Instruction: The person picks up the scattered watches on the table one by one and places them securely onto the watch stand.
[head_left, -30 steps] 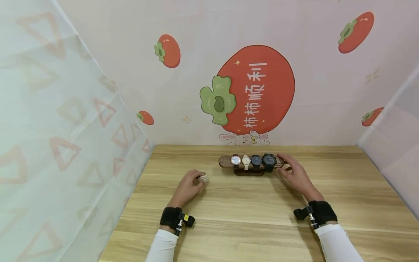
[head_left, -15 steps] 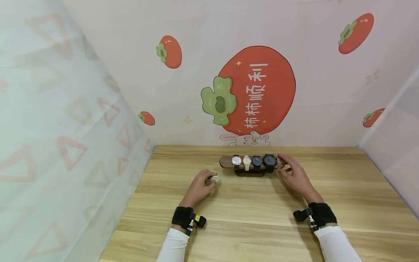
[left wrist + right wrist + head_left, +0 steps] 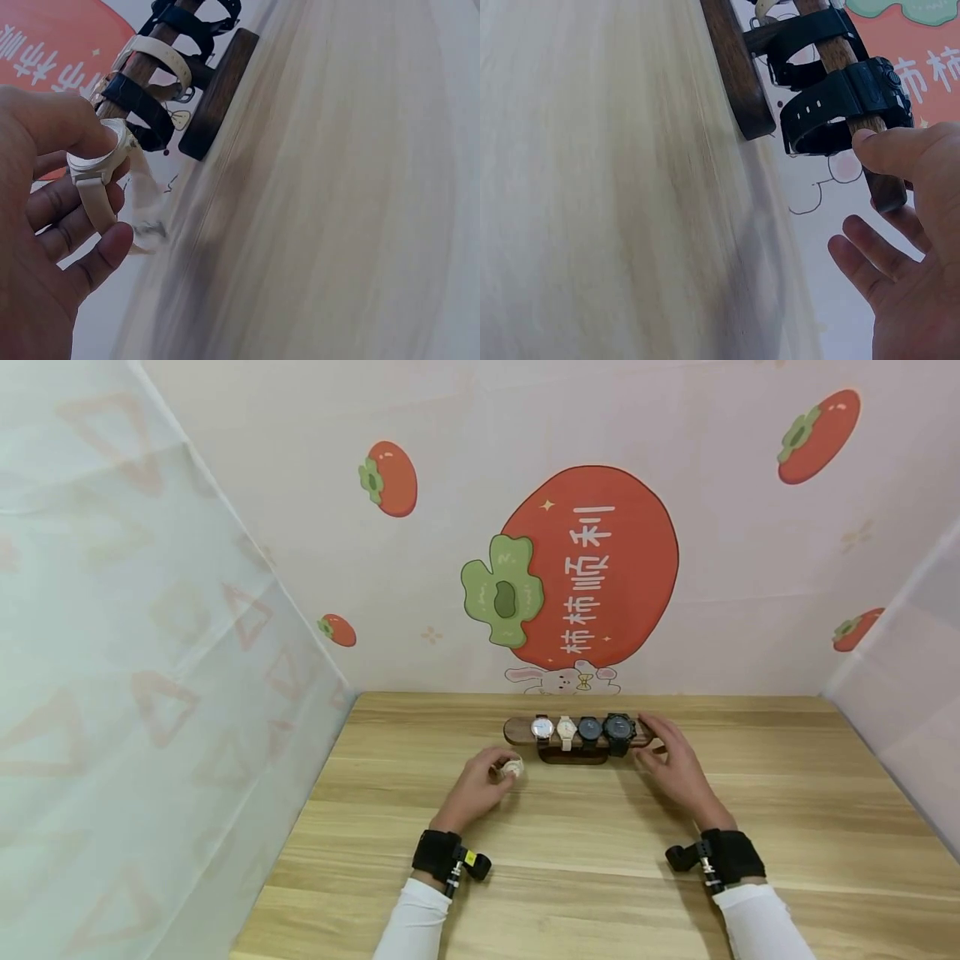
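My left hand (image 3: 476,787) pinches a cream wristwatch (image 3: 96,201) by its case between thumb and fingers; its strap hangs in a loop. Just right of it and farther back stands a dark wooden watch stand (image 3: 517,732), a rounded bar on a base. Strapped along the bar are a silver-cased watch (image 3: 542,727) with a dark strap, a cream watch (image 3: 567,729), a black watch (image 3: 590,729) and a bigger black watch (image 3: 619,728). At the bar's right end my right hand (image 3: 681,781) grips it, thumb in front and fingers behind, as the right wrist view shows.
The wood-grain table (image 3: 585,868) reaches back to a printed wall cloth (image 3: 435,568) with persimmon drawings. Another cloth (image 3: 150,693) with triangles closes off the left side. The stand's base (image 3: 573,757) sits near the table's back edge.
My left hand has moved right with the cream wristwatch, closer to the left end of the stand. My right hand stays at the bar's right end; the stand keeps its place.
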`<action>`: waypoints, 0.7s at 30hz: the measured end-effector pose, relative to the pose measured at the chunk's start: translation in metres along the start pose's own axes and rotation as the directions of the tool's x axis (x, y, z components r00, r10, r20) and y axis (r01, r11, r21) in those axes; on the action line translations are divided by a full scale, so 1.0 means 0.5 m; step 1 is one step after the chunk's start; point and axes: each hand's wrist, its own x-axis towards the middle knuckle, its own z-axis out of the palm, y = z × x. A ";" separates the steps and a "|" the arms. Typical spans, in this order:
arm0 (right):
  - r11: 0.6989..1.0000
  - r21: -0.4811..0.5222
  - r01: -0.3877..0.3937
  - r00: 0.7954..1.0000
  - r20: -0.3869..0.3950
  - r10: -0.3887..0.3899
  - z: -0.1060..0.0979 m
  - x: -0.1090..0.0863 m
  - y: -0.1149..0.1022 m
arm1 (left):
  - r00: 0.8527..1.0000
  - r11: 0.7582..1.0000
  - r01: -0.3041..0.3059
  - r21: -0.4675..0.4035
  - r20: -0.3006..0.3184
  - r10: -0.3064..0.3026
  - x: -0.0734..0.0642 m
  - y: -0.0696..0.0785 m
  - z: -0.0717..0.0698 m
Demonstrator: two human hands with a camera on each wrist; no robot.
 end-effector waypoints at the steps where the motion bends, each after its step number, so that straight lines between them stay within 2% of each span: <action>1: 1.000 -0.001 -0.003 1.000 -0.004 0.003 0.001 0.000 0.000 | 1.000 1.000 0.005 -0.015 0.002 -0.005 0.001 0.004 0.002; 7: 1.000 -0.008 0.004 0.999 -0.045 -0.004 0.005 -0.002 -0.010 | 1.000 0.998 0.017 -0.063 0.002 -0.016 0.007 0.021 0.015; 14: 1.000 0.007 0.014 0.995 -0.101 -0.014 0.004 -0.010 -0.031 | 1.000 0.997 0.014 -0.076 0.019 -0.013 0.012 0.029 0.030; 17: 1.000 0.002 0.021 0.989 -0.143 -0.021 0.002 -0.016 -0.045 | 0.999 0.998 0.007 -0.069 0.032 -0.005 0.013 0.033 0.034; 21: 0.997 -0.001 0.072 0.975 -0.213 -0.070 0.004 -0.025 -0.068 | 0.999 0.998 -0.023 -0.060 0.037 0.025 0.015 0.035 0.041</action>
